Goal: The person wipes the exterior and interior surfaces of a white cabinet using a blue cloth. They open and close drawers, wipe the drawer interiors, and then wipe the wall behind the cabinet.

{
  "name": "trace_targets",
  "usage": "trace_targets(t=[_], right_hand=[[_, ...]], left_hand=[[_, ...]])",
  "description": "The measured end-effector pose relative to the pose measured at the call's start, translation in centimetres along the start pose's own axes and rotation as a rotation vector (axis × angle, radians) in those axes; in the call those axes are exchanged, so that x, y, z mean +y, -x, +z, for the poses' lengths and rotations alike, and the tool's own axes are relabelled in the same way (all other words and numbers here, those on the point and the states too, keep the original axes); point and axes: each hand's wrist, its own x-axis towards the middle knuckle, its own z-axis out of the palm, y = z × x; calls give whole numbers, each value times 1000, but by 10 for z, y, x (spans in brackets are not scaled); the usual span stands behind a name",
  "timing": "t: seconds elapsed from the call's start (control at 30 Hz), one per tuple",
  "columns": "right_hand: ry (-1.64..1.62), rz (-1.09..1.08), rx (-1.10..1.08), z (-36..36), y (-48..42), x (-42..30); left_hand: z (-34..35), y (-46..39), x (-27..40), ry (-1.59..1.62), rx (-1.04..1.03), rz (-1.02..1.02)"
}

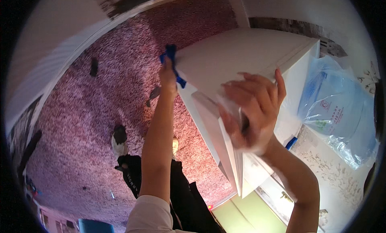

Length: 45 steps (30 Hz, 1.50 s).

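Observation:
My left hand (pixel 168 76) grips a dark blue item (pixel 171 52), perhaps a cloth or plastic piece, at the near left corner of a white cabinet (pixel 229 52). Nearer the middle, my right hand (pixel 253 109) is raised in front of the cabinet, blurred, its fingers curved and partly spread. A dark spot shows between its thumb and fingers; whether it is a held thing or a gap, I cannot tell. Below this hand, white panels or door edges (pixel 232 154) stand out from the cabinet. Another small blue piece (pixel 291 143) is at the cabinet's far right edge.
A large translucent blue bottle in clear plastic (pixel 337 112) is right of the cabinet. Pinkish carpet (pixel 90 136) spreads left, with small dark items on it and my feet below. A lit pale green surface (pixel 247 215) and a door with a brass handle (pixel 286 196) are at lower right.

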Motion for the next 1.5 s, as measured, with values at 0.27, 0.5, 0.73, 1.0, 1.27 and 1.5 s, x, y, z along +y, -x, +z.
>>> trace_targets(t=[0.27, 0.5, 0.73, 1.0, 1.27, 1.5], right_hand=[[8, -68, 76, -1, 4, 5], [-146, -89, 229, 9, 3, 8], [-74, -103, 229, 14, 5, 12], [-72, -113, 252, 17, 3, 6], [-10, -158, 296, 17, 5, 15], [15, -107, 300, 20, 2, 15]], left_hand=[[0, 143, 95, 251, -43, 41], [72, 217, 60, -414, -98, 709], [81, 272, -23, -437, -9, 617], [90, 198, 20, -332, -19, 633], [89, 222, 9, -389, -36, 538], [66, 321, -103, -330, -23, 220]])
